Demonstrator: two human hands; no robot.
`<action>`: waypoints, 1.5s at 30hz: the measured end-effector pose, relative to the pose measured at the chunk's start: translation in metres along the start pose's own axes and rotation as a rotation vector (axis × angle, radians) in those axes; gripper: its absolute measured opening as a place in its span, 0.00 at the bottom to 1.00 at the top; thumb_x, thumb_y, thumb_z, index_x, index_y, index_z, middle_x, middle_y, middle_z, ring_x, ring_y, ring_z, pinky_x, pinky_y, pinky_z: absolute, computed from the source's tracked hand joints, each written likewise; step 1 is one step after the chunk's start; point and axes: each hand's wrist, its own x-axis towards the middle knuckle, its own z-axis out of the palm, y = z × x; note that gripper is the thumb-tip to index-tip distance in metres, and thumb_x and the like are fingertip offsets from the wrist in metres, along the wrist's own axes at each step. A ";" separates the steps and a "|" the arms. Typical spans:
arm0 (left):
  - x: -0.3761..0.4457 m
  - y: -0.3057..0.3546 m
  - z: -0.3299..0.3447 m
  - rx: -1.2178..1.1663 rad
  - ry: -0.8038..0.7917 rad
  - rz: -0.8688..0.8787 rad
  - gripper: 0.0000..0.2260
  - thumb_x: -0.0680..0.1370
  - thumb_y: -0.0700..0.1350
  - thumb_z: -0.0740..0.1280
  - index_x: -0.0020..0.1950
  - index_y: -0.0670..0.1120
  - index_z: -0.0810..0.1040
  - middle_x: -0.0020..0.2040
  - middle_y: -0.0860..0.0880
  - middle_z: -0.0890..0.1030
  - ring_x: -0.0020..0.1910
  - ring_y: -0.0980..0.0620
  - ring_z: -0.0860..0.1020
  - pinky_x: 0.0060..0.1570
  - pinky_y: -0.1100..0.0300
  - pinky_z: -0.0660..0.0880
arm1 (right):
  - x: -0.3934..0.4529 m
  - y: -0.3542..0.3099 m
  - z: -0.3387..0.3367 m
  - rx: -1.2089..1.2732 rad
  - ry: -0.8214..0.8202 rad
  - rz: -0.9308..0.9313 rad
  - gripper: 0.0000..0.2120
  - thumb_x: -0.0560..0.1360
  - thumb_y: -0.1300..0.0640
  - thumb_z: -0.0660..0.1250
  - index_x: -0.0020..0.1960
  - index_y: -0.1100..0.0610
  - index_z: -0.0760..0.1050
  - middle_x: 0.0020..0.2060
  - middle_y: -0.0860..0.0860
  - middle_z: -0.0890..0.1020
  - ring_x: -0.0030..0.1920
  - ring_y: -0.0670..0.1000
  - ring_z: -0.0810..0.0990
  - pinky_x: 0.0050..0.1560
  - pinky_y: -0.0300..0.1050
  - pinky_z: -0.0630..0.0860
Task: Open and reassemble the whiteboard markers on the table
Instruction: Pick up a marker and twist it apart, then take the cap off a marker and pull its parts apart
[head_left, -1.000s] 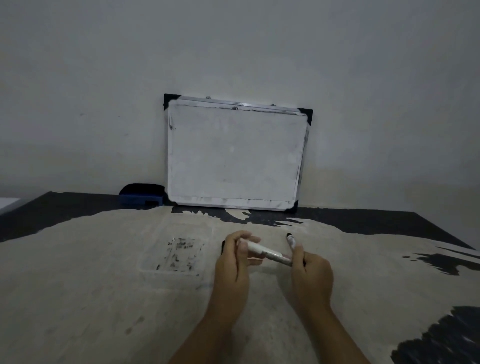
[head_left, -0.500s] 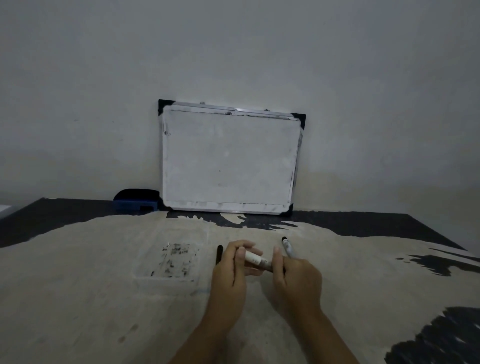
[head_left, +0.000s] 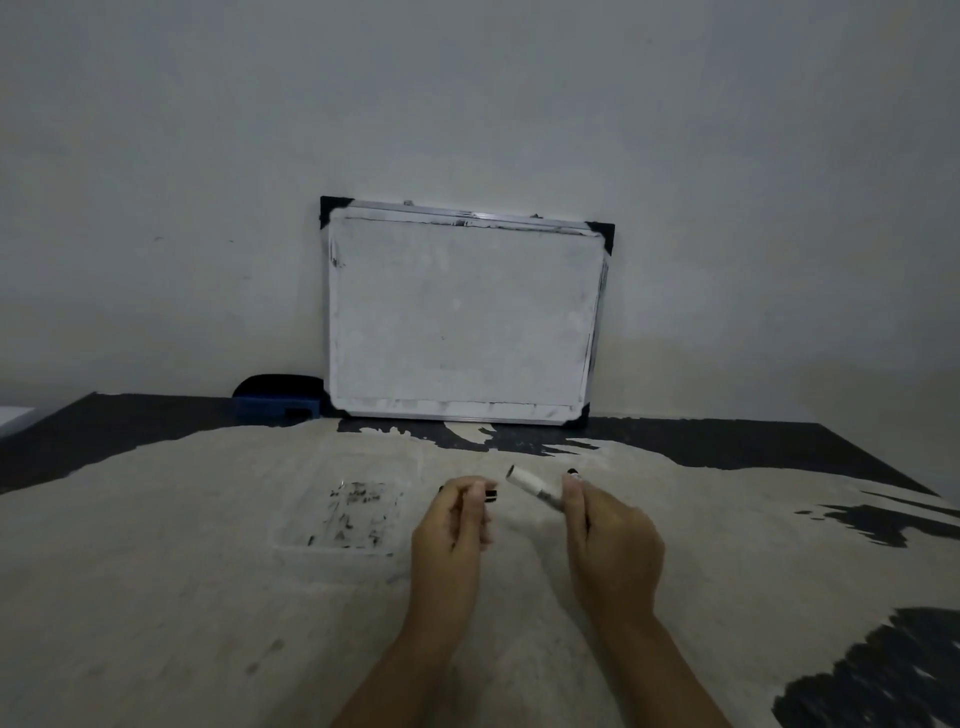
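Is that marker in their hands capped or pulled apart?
Pulled apart: the white barrel is in the right hand, a black piece in the left hand.

**Plain room, makeshift desk — likely home or study corner**

Bare, unmarked grey-white wall (head_left: 467, 104). Worn tabletop (head_left: 156, 597), dark coating peeled to pale patches. Small metal-framed whiteboard with black plastic corners (head_left: 462, 317) leans against wall; blue-and-black board eraser (head_left: 278, 402) beside it. Dim lighting.

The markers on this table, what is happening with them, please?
A person is taking a whiteboard marker apart. The right hand holds the white marker body, and the left hand pinches a small black piece, apparently pulled off it; the two parts are apart now. A clear tray lies left of the hands. A whiteboard leans against the wall.
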 end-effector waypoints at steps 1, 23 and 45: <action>0.000 -0.001 0.001 0.044 -0.007 0.018 0.09 0.78 0.46 0.59 0.49 0.50 0.79 0.35 0.51 0.77 0.33 0.60 0.75 0.34 0.69 0.74 | 0.001 -0.001 0.000 0.018 -0.007 0.025 0.22 0.78 0.49 0.51 0.32 0.55 0.75 0.21 0.48 0.71 0.20 0.49 0.68 0.23 0.43 0.67; 0.000 -0.024 0.010 0.568 -0.233 0.123 0.17 0.76 0.42 0.64 0.65 0.44 0.72 0.59 0.47 0.77 0.56 0.55 0.74 0.54 0.74 0.65 | -0.004 0.003 0.006 0.022 -0.178 -0.077 0.09 0.73 0.56 0.60 0.47 0.49 0.78 0.41 0.47 0.79 0.45 0.46 0.75 0.61 0.48 0.62; -0.001 -0.021 0.007 0.391 -0.213 -0.035 0.23 0.74 0.43 0.68 0.68 0.47 0.67 0.60 0.51 0.75 0.55 0.58 0.72 0.58 0.67 0.70 | 0.013 -0.005 0.011 -0.333 0.160 -0.439 0.14 0.75 0.60 0.60 0.38 0.53 0.83 0.42 0.51 0.86 0.53 0.53 0.72 0.69 0.56 0.53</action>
